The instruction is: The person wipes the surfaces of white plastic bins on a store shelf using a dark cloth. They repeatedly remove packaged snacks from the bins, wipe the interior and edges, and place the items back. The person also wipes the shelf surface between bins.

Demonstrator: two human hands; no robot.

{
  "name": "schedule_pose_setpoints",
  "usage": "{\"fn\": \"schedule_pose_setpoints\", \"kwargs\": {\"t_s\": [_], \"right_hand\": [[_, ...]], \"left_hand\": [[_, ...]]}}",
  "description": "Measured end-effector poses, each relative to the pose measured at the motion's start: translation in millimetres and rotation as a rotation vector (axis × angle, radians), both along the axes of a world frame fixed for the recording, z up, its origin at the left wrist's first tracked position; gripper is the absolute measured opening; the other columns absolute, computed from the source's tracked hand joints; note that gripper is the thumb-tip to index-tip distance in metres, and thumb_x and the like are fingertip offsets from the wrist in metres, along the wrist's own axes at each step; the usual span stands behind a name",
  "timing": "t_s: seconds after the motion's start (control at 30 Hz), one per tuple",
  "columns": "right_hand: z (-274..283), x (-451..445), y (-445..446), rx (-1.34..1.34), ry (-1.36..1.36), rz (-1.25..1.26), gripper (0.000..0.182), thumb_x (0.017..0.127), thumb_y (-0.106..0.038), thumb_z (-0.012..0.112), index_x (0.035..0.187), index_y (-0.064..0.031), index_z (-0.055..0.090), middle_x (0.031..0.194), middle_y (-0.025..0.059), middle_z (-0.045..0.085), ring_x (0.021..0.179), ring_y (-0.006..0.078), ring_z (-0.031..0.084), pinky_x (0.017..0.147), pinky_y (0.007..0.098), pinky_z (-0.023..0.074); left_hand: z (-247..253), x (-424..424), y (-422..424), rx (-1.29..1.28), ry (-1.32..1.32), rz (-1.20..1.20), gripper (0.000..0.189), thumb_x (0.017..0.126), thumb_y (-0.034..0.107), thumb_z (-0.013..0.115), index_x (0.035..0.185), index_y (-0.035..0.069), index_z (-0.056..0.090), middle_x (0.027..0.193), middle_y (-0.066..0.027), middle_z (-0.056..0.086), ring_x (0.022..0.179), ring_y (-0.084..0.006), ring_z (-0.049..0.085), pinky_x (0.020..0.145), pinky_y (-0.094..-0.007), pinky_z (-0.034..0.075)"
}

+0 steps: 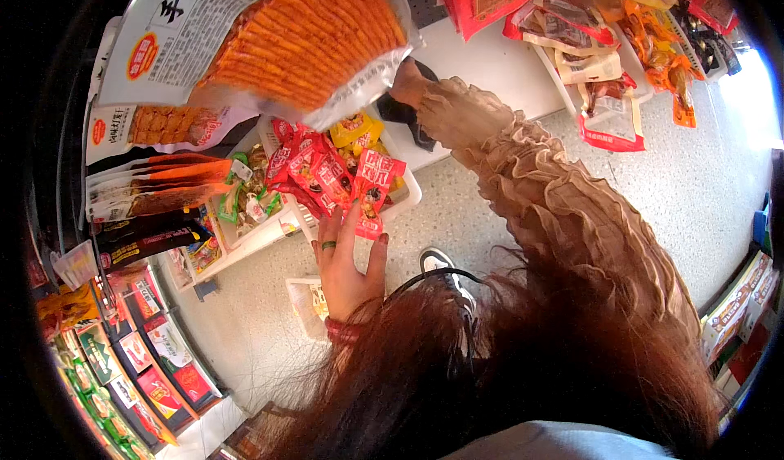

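My left hand (pixel 349 276), with a green ring and a red wrist band, has its fingers spread at the lower edge of several red snack packets (pixel 321 169). Its fingertips reach a single red packet (pixel 372 197) on top of the pile. These packets lie in a white plastic bin (pixel 409 201), beside yellow packets (pixel 355 132). My right hand (pixel 409 86), below a ruffled tan sleeve, is mostly hidden at the edge of a large clear-fronted packet of orange strip snacks (pixel 312 43). A dark object (pixel 409 117) shows beside that hand; the grip is hidden.
At the left hang more snack packets (pixel 159 184), above shelves of boxed goods (pixel 141 362). Green-edged packets (pixel 251 190) fill a neighbouring bin. A white shelf (pixel 484 68) and further bins of meat packets (pixel 606 92) are at the upper right. A white container (pixel 300 304) stands on the speckled floor (pixel 245 337).
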State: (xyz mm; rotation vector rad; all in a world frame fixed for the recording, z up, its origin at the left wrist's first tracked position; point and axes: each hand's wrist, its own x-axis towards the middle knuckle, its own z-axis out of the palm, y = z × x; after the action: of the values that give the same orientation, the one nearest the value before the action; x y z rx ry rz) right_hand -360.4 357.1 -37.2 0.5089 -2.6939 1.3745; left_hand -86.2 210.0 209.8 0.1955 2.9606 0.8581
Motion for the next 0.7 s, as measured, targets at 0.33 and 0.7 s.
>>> {"fn": "schedule_pose_setpoints", "kwargs": {"t_s": [0.33,0.7], "right_hand": [[-26,-24,123,1.086,0.022,-0.393,0.038,0.079,-0.019,0.045,0.115,-0.0071,0.051,0.127,0.0154,0.037,0.111,0.0432,0.031,0.08,0.0508,0.0366],[-5,-31,148,1.06,-0.245,-0.653,0.044,0.079,-0.023,0.046,0.118,-0.0022,0.044,0.126,0.0184,0.035,0.109,0.0434,0.034,0.075,0.0516,0.0385]], "left_hand": [[-9,-7,-4,-0.034,-0.038,-0.015,0.049,0.07,0.014,0.063,0.117,0.012,0.048,0.116,-0.0169,0.047,0.112,-0.0349,0.038,0.095,-0.0432,0.027],[-6,5,9,-0.128,-0.049,-0.022,0.056,0.068,0.016,0.067,0.12,0.015,0.046,0.122,-0.0145,0.044,0.116,-0.0358,0.035,0.096,-0.052,0.023]]}}
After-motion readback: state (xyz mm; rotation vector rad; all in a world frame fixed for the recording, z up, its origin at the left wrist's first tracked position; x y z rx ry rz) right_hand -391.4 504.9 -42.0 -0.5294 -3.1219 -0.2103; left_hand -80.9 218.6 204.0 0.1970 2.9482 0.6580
